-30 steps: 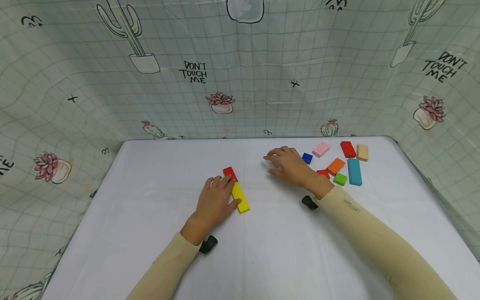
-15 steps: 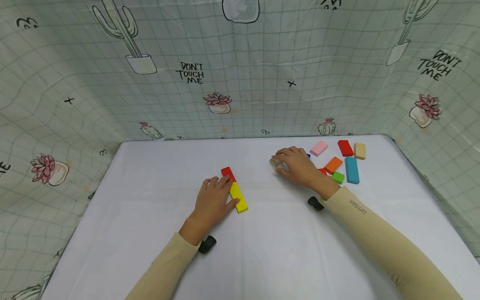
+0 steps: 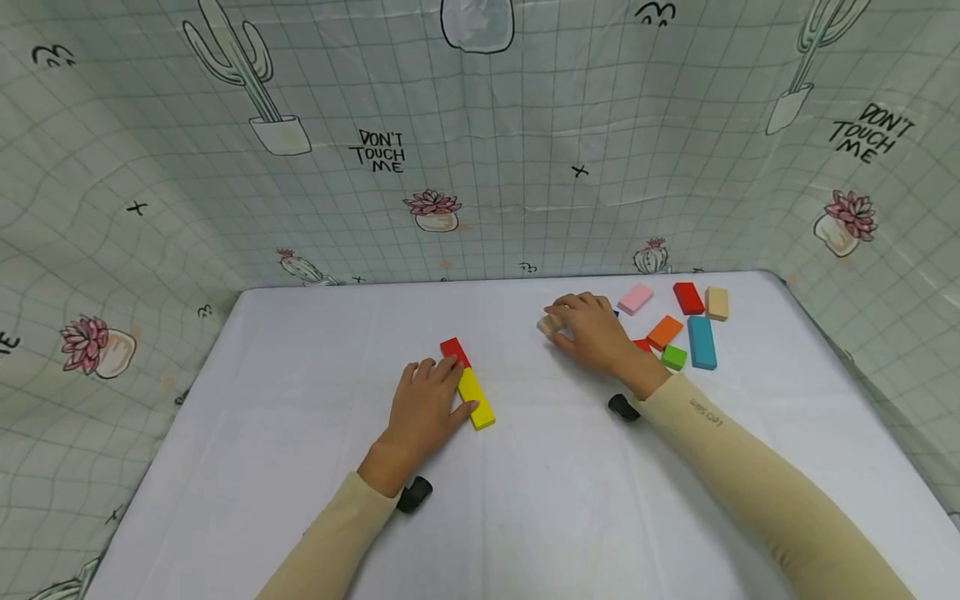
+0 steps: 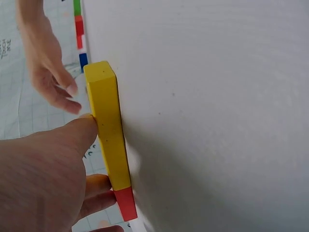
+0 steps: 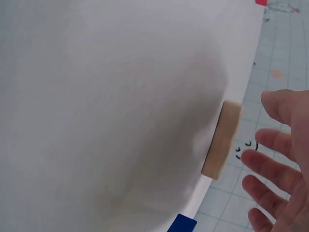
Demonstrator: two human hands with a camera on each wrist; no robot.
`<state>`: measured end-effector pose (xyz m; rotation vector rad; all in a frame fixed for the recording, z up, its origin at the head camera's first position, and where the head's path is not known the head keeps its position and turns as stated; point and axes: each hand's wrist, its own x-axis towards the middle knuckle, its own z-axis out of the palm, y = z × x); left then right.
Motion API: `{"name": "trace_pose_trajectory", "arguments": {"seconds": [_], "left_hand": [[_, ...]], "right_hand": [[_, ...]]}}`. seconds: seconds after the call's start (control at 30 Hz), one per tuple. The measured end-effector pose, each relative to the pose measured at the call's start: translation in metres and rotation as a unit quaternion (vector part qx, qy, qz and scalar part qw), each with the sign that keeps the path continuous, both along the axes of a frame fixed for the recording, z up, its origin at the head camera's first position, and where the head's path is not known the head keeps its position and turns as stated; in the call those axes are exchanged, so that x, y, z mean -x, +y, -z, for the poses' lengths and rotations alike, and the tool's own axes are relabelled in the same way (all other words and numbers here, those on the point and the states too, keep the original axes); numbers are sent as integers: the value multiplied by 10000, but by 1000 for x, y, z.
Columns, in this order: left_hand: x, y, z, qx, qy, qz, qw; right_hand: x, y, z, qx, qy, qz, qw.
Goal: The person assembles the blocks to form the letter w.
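Observation:
On the white tabletop, a yellow block and a red block lie end to end in one slanting line. My left hand rests along their left side, its thumb at the yellow block and its fingertips at the red one. In the left wrist view, thumb and fingers touch the same side of the row. A plain wooden block lies flat by my right hand. Seen from the right wrist, the fingers are spread and apart from this block. A blue block sits close by, mostly hidden in the head view.
Several loose blocks lie at the back right: pink, orange, green, teal, a larger red block and a tan block. A patterned cloth hangs behind the table.
My right hand has shifted to the right, and the wooden block that it covered now shows beside its fingers. The left hand and its row of blocks have stayed in place.

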<state>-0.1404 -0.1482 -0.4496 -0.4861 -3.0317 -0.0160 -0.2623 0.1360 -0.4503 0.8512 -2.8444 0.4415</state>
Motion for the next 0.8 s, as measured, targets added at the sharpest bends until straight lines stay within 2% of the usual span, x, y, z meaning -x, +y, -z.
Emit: {"name": "trace_pose_trajectory", "arguments": {"seconds": [0.23, 0.43, 0.6, 0.8], "left_hand": [[-1, 0, 0, 12, -94, -46, 9999], [-1, 1, 0, -2, -215, -127, 9997], [-2, 1, 0, 3, -191, -128, 9997], [-1, 1, 0, -3, -138, -98, 9999]], "right_hand": [[-1, -5, -1, -65, 33, 282, 9996], [1, -8, 0, -172, -115, 619, 9979], [2, -8, 1, -272, -279, 911, 9951], [5, -9, 3, -334, -339, 1060, 9932]]}}
